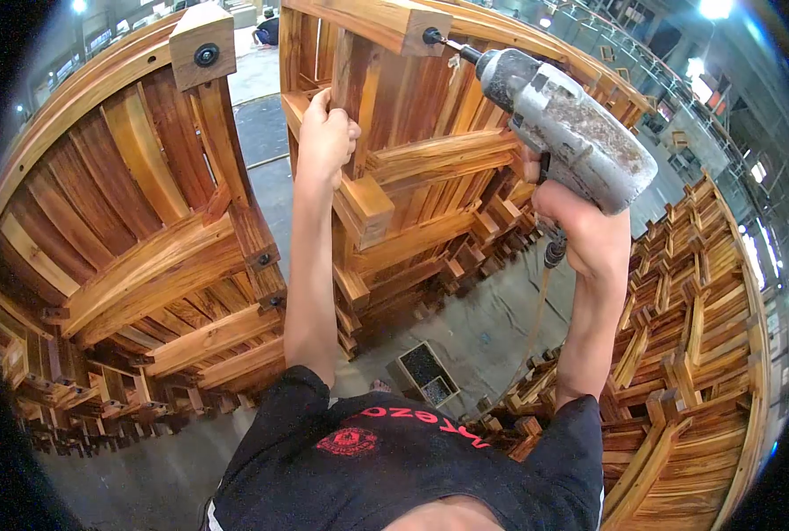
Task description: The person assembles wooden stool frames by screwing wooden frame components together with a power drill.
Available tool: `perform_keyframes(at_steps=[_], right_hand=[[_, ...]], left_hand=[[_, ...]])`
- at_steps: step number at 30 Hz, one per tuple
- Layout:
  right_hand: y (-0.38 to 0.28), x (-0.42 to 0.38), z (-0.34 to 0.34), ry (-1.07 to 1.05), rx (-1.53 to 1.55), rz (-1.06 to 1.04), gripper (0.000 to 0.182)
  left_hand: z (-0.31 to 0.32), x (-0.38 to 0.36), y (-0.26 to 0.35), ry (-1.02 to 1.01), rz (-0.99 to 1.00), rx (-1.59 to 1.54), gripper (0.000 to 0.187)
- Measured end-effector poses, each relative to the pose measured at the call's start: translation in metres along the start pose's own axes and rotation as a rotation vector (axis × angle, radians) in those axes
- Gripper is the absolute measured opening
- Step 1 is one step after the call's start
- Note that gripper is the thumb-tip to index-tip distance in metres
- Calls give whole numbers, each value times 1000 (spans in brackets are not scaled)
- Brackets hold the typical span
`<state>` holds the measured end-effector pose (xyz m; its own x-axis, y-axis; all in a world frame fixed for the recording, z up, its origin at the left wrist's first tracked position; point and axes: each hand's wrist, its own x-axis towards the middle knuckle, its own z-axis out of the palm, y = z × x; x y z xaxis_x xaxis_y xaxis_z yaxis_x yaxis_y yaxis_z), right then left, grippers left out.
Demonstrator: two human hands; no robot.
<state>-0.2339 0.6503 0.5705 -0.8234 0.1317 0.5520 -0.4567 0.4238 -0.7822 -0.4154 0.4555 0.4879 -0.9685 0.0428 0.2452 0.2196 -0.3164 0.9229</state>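
My right hand (580, 232) grips a worn grey power drill (564, 124), whose bit presses into the end of a wooden top rail (372, 19) of a stacked chair frame (412, 168). My left hand (324, 133) is closed around an upright slat of that same frame, just below the rail. Both arms are raised in front of me, and the drill's cord hangs down from the handle.
Another stack of reddish wooden chair frames (138, 221) stands at the left, with black bolt heads showing. More frames (687, 345) are piled at the right. A small divided box (423, 372) sits on the concrete floor below. A person crouches in the far background (268, 31).
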Motion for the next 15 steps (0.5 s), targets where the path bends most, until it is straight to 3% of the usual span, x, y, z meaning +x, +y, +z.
perform_keyframes(at_steps=[9,15], right_hand=[[-4,0,4,45,36,23,23],[2,0,3,-10,65,48,25]], left_hand=[[0,-4,2,1,-40,-1,50],[-2,-7,-6,16,-17,-144,42]])
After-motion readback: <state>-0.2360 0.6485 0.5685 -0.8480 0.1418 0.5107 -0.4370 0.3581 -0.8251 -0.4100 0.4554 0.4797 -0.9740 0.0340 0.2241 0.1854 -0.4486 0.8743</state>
